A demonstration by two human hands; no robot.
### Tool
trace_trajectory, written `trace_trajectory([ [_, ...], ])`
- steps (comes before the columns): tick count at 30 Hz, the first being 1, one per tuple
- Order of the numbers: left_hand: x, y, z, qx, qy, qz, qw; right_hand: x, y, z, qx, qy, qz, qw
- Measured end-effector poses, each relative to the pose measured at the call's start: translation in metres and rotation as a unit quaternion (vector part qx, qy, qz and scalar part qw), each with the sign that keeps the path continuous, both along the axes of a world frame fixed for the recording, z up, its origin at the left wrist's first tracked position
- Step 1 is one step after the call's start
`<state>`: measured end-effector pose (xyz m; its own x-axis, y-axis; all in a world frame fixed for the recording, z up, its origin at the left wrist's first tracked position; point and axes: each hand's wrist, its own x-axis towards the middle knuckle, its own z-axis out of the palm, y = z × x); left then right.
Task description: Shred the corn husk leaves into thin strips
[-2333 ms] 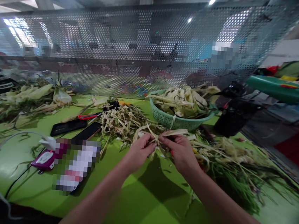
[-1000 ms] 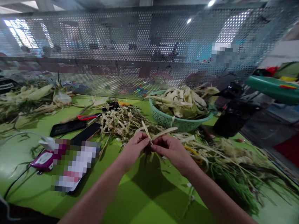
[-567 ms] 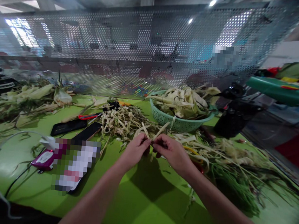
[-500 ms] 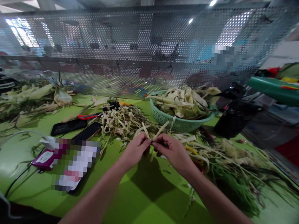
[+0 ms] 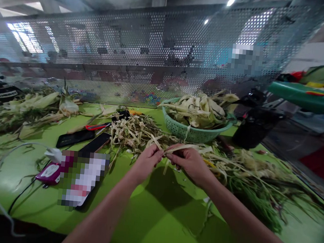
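Observation:
My left hand (image 5: 148, 159) pinches pale corn husk strips (image 5: 157, 143) above the green table, its fingertips almost meeting those of my right hand (image 5: 188, 163). One flat strip of husk (image 5: 181, 147) runs across the right hand's fingers, which are closed on it near the crossing point. A short end hangs below the fingertips. Just behind the hands lies a heap of knotted husk pieces (image 5: 132, 132). The green plastic basket (image 5: 197, 134) beyond holds a pile of dry corn husks (image 5: 199, 109). Where the strips cross, the fingers partly hide them.
On the left are a purple power adapter (image 5: 49, 172) with cables, dark phones (image 5: 76, 139) and a red cutter (image 5: 97, 126). Loose husk strips and green fibres (image 5: 253, 201) spread on the right. A black bin (image 5: 253, 126) stands behind; a perforated metal screen (image 5: 113, 55) borders the table (image 5: 151, 227).
The right-hand strip, which stuck up to the right, is now folded down flatter across my right hand. My right hand has turned slightly; the left stays nearly in place.

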<state>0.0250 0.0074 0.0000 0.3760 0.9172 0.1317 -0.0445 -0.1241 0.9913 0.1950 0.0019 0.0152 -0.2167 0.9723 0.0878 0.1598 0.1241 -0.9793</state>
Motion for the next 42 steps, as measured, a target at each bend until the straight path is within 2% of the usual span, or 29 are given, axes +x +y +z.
trace_trajectory([
  [3, 0.0, 0.001, 0.0, 0.023, 0.014, -0.002, 1.0, 0.001, 0.001, 0.0, 0.014, -0.014, -0.021, 1.0],
  [7, 0.0, -0.001, -0.002, -0.01, 0.012, -0.007, 1.0, 0.002, 0.002, 0.0, 0.07, -0.029, -0.057, 0.996],
  [15, 0.002, -0.004, 0.005, -0.024, -0.041, -0.057, 0.997, -0.003, 0.002, -0.005, 0.021, 0.073, -0.081, 0.994],
  [19, 0.003, -0.006, 0.009, -0.039, -0.057, -0.076, 0.995, -0.004, 0.0, 0.0, 0.017, 0.084, -0.072, 0.994],
  [23, 0.0, -0.006, 0.006, -0.06, -0.04, -0.049, 0.996, -0.001, 0.0, 0.005, 0.039, 0.037, -0.048, 0.997],
  [28, -0.004, 0.001, 0.0, -0.096, -0.07, 0.004, 0.993, 0.001, -0.004, 0.007, -0.055, 0.035, -0.021, 0.998],
  [30, -0.005, 0.004, -0.001, -0.099, -0.069, 0.018, 0.993, 0.0, -0.004, 0.007, -0.054, 0.014, 0.0, 0.998],
  [36, -0.005, 0.006, -0.002, -0.115, -0.088, 0.046, 0.988, -0.002, 0.0, 0.0, 0.086, -0.121, -0.014, 0.989],
  [39, -0.005, 0.006, -0.004, -0.156, -0.117, 0.039, 0.98, -0.001, 0.001, -0.003, 0.168, -0.194, -0.031, 0.966],
  [42, -0.005, 0.007, -0.003, -0.186, -0.122, 0.052, 0.974, 0.0, -0.001, 0.0, 0.273, -0.222, -0.068, 0.933],
])
